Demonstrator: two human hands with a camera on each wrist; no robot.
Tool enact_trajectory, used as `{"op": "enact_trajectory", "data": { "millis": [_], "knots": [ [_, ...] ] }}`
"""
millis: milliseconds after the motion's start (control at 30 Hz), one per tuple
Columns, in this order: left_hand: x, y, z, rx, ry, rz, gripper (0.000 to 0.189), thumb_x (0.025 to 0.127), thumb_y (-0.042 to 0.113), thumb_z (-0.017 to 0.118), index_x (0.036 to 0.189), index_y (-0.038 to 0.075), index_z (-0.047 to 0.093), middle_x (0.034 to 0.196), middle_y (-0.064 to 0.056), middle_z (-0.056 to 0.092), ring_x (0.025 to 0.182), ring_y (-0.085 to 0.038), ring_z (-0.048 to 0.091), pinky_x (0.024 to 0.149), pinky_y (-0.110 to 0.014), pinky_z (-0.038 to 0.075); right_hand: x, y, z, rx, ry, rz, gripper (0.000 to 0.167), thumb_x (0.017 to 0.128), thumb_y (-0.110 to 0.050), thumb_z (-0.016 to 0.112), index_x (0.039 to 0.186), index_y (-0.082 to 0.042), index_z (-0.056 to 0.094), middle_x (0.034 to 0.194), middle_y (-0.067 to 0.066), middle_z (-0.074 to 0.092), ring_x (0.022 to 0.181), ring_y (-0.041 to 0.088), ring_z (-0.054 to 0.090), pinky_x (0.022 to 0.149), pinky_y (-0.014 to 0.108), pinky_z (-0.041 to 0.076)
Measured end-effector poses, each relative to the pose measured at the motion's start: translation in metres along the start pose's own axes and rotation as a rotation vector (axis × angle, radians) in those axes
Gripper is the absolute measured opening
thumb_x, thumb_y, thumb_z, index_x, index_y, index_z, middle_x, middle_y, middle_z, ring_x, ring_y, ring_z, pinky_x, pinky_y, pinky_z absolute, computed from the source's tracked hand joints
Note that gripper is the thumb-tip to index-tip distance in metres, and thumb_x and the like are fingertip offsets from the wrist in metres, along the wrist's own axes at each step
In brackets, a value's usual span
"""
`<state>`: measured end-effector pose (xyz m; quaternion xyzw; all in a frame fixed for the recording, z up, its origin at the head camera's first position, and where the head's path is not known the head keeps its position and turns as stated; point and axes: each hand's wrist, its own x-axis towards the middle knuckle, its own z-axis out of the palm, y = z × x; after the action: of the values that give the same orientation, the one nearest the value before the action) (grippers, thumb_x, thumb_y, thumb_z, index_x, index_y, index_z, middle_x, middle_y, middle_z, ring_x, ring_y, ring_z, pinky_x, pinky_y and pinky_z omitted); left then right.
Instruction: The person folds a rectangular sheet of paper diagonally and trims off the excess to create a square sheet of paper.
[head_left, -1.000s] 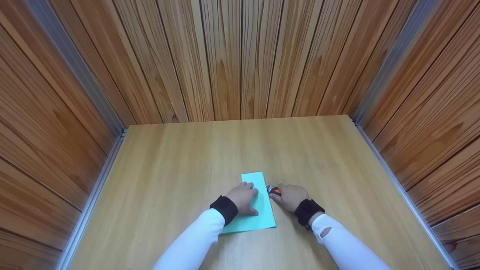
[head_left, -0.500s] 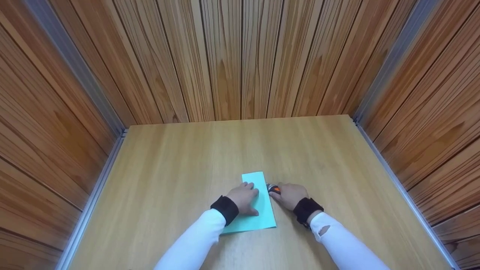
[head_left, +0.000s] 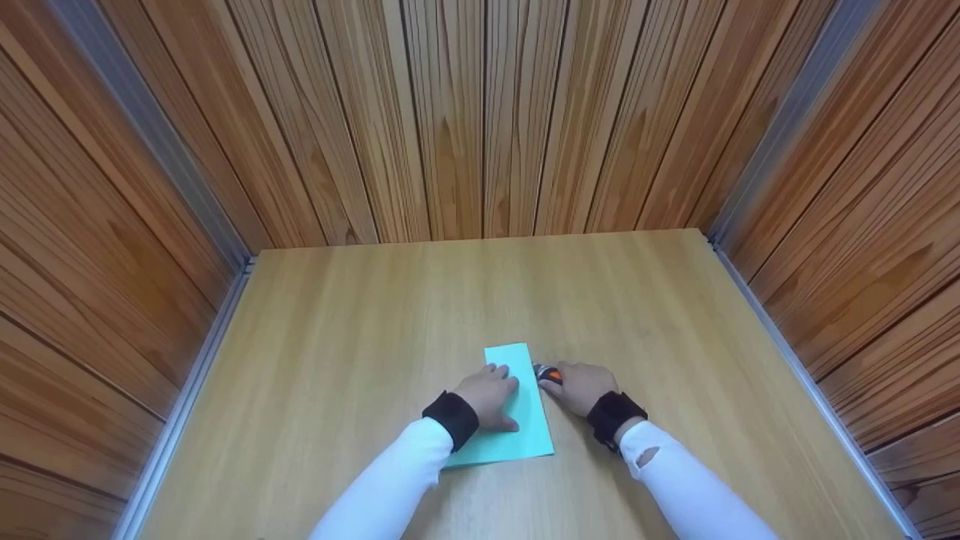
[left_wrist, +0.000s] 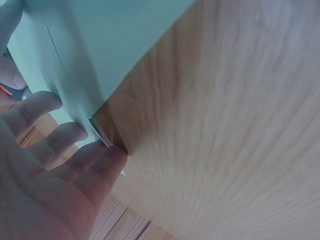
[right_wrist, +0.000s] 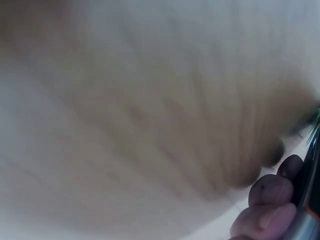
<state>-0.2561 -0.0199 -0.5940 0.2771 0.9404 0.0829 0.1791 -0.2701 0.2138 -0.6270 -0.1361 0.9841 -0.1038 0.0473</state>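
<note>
A folded turquoise sheet of paper (head_left: 531, 420) lies on the table, its layers slightly apart in the left wrist view. My left hand (head_left: 486, 396) rests on its left part, fingers spread and the thumb apart from them. In the left wrist view, several of its fingertips touch the paper (left_wrist: 115, 45) near an edge. At the sheet's right edge, my right hand (head_left: 586, 387) grips a black-and-silver hand tool with orange trim (head_left: 551, 374). The tool's front end meets or nearly meets the paper; its exact kind is unclear. Its dark body (right_wrist: 314, 180) shows partly in the right wrist view.
The light wooden table (head_left: 480, 292) extends around both hands. Upright wood-panelled walls (head_left: 457, 120) enclose its back and sides, with metal rails (head_left: 196, 360) along the side edges. Both wrists wear black bands (head_left: 451, 420).
The right hand and the tool have turned and shifted very slightly, showing a little more of the orange trim. The left hand and the paper look almost unchanged.
</note>
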Motion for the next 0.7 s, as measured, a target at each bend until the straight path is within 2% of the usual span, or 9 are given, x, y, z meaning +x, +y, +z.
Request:
{"op": "enact_trajectory", "data": {
  "millis": [133, 367, 533, 700],
  "knots": [
    [-0.0002, -0.0005, 0.0002, 0.002, 0.005, 0.006, 0.078, 0.097, 0.049, 0.082, 0.161, 0.016, 0.053, 0.173, -0.012, 0.044, 0.163, -0.035, 0.038, 0.129, -0.051, 0.039, 0.0011, 0.0023, 0.0024, 0.009, -0.003, 0.009, 0.053, 0.107, -0.053, 0.062, 0.122, -0.003, 0.072, 0.095, 0.013, 0.076, 0.082, 0.029, 0.069, 0.078, 0.047, 0.058],
    [-0.0005, -0.0022, -0.0013, -0.005, 0.005, 0.001, 0.078, 0.097, 0.048, 0.082, 0.162, 0.016, 0.052, 0.173, -0.012, 0.044, 0.162, -0.035, 0.039, 0.129, -0.051, 0.04, 0.0077, -0.0036, 0.0002, 0.014, -0.02, 0.021, 0.05, 0.108, -0.051, 0.062, 0.117, -0.004, 0.073, 0.089, 0.012, 0.073, 0.078, 0.029, 0.066, 0.075, 0.048, 0.058],
    [-0.0004, -0.0013, -0.001, -0.009, 0.0, -0.004, 0.079, 0.097, 0.048, 0.082, 0.162, 0.016, 0.051, 0.174, -0.012, 0.043, 0.163, -0.034, 0.038, 0.129, -0.051, 0.039, 0.0081, 0.0001, 0.0028, -0.002, -0.015, 0.035, 0.052, 0.108, -0.051, 0.061, 0.123, -0.003, 0.073, 0.095, 0.013, 0.076, 0.083, 0.03, 0.07, 0.08, 0.049, 0.06],
    [0.0003, -0.0004, -0.0012, 0.033, 0.01, 0.006, 0.079, 0.096, 0.049, 0.083, 0.161, 0.015, 0.054, 0.172, -0.012, 0.046, 0.161, -0.035, 0.041, 0.127, -0.049, 0.042, 0.0096, 0.0, 0.0023, -0.029, 0.007, 0.038, 0.052, 0.107, -0.052, 0.062, 0.112, -0.002, 0.073, 0.087, 0.015, 0.073, 0.076, 0.032, 0.069, 0.072, 0.049, 0.06]
  ]
}}
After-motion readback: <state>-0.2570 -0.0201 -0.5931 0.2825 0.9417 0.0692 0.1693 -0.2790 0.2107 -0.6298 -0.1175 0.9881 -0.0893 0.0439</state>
